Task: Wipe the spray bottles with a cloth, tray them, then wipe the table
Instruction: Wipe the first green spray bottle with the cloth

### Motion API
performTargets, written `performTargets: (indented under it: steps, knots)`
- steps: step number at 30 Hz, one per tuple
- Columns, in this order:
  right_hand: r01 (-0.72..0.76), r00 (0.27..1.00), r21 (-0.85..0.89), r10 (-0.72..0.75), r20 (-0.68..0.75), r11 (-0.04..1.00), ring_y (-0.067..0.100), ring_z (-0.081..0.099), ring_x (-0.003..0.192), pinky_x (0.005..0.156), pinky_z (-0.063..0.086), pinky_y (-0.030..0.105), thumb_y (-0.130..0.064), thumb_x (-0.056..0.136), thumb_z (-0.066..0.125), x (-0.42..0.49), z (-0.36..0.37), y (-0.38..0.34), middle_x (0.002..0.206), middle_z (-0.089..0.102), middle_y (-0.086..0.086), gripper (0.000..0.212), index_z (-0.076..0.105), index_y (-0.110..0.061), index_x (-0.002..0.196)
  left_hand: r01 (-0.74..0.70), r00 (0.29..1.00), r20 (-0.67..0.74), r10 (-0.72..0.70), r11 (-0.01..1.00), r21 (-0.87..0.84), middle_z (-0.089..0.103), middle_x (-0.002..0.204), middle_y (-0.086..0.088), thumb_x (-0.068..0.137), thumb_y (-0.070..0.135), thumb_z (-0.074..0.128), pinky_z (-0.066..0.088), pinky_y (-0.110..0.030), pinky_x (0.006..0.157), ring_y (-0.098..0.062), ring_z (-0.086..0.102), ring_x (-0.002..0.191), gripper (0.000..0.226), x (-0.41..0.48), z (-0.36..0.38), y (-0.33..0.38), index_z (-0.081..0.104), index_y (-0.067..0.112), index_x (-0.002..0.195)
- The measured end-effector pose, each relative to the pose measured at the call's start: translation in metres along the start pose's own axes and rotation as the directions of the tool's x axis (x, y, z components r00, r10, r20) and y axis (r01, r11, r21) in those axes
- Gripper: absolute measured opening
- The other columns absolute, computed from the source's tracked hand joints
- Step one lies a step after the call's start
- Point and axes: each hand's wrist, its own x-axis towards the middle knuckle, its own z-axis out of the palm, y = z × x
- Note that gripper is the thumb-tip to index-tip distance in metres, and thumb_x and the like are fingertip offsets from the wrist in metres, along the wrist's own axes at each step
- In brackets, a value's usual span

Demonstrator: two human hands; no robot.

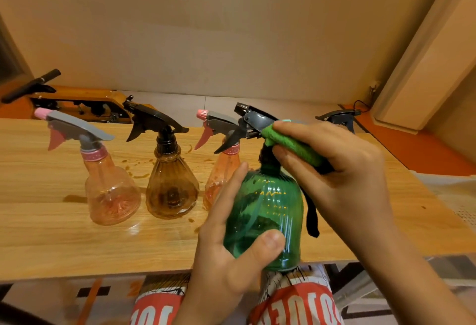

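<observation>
Spray bottles [171, 190] on stained wooden table [51, 234]; beige wall [206, 28] behind

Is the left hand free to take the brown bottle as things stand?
Probably not yet: the left hand grips the green bottle. The way itself looks open; the brown bottle stands unblocked to its left.
</observation>
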Motion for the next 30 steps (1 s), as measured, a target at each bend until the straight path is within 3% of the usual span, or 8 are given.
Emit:
performTargets:
  steps: [2,4,7,10,16,20,24,30]
  knots:
    - [-0.009,0.999,-0.053,0.007,-0.038,0.999,0.016,0.067,0.094,0.078,0.051,0.031,-0.015,0.092,0.077,0.003,-0.007,0.004,0.103,0.072,0.003,0.030,0.073,-0.015,0.121,-0.015,1.000,0.018,0.015,0.999,0.033,0.056,0.147,0.013,0.074,0.038,0.078,0.054,-0.029,0.101,-0.014,0.060,0.131,0.076,0.001,-0.001,0.001,0.049,0.056,0.142]
    - [-0.028,0.998,-0.093,0.023,-0.058,0.995,0.017,0.064,0.091,0.076,0.049,0.027,-0.017,0.092,0.077,0.008,-0.014,0.008,0.102,0.068,0.005,0.030,0.073,-0.016,0.122,-0.023,0.999,0.028,0.021,0.999,0.048,0.055,0.147,0.020,0.073,0.037,0.077,0.054,-0.024,0.098,-0.011,0.060,0.131,0.076,0.001,-0.002,0.002,0.050,0.057,0.141]
    - [-0.022,1.000,-0.119,0.023,0.003,0.993,0.010,0.055,0.085,0.073,0.041,0.011,-0.026,0.092,0.075,0.009,-0.012,0.009,0.098,0.062,0.004,0.030,0.074,-0.020,0.121,-0.022,0.999,0.029,0.021,0.998,0.050,0.056,0.147,0.011,0.074,0.037,0.078,0.055,-0.027,0.098,-0.015,0.060,0.132,0.075,0.002,-0.004,0.000,0.051,0.055,0.142]
    - [0.006,0.996,-0.117,0.004,0.084,0.993,0.005,0.052,0.083,0.075,0.036,0.006,-0.029,0.089,0.074,0.004,-0.005,0.008,0.095,0.062,0.001,0.032,0.075,-0.020,0.120,-0.021,1.000,0.013,0.020,0.998,0.066,0.055,0.149,0.004,0.073,0.038,0.078,0.055,-0.031,0.100,-0.019,0.059,0.133,0.075,0.002,-0.007,-0.002,0.052,0.054,0.141]
    - [-0.054,0.998,-0.119,0.057,0.023,0.991,0.010,0.061,0.085,0.072,0.043,0.014,-0.026,0.091,0.078,0.012,-0.013,0.011,0.094,0.067,-0.001,0.024,0.077,-0.020,0.115,-0.011,1.000,0.016,0.011,1.000,0.012,0.059,0.145,0.001,0.071,0.032,0.079,0.057,-0.026,0.095,-0.019,0.062,0.129,0.074,0.000,-0.006,-0.003,0.057,0.049,0.140]
    - [-0.041,0.993,-0.118,0.054,0.107,0.992,0.006,0.059,0.083,0.073,0.041,0.008,-0.033,0.090,0.072,0.007,-0.010,0.006,0.093,0.066,-0.005,0.026,0.078,-0.021,0.113,-0.006,1.000,0.005,0.006,1.000,0.007,0.060,0.145,-0.002,0.071,0.033,0.079,0.057,-0.026,0.095,-0.021,0.063,0.128,0.075,0.001,-0.009,-0.002,0.057,0.049,0.140]
    - [-0.089,0.995,-0.105,0.093,0.035,0.990,0.005,0.059,0.083,0.073,0.039,0.007,-0.031,0.092,0.074,0.010,-0.013,0.009,0.091,0.067,-0.005,0.022,0.077,-0.020,0.111,-0.002,1.000,0.010,0.003,1.000,-0.027,0.062,0.142,-0.002,0.071,0.030,0.079,0.058,-0.026,0.093,-0.021,0.065,0.125,0.076,0.000,-0.007,0.000,0.056,0.047,0.142]
    - [-0.066,0.989,-0.052,0.072,0.128,0.996,-0.003,0.059,0.082,0.072,0.038,0.004,-0.031,0.091,0.073,0.005,-0.009,0.006,0.089,0.066,-0.009,0.022,0.077,-0.021,0.110,0.008,1.000,-0.011,-0.008,0.999,-0.044,0.066,0.138,-0.001,0.072,0.029,0.077,0.057,-0.026,0.092,-0.022,0.067,0.123,0.074,0.000,-0.009,0.000,0.056,0.046,0.141]
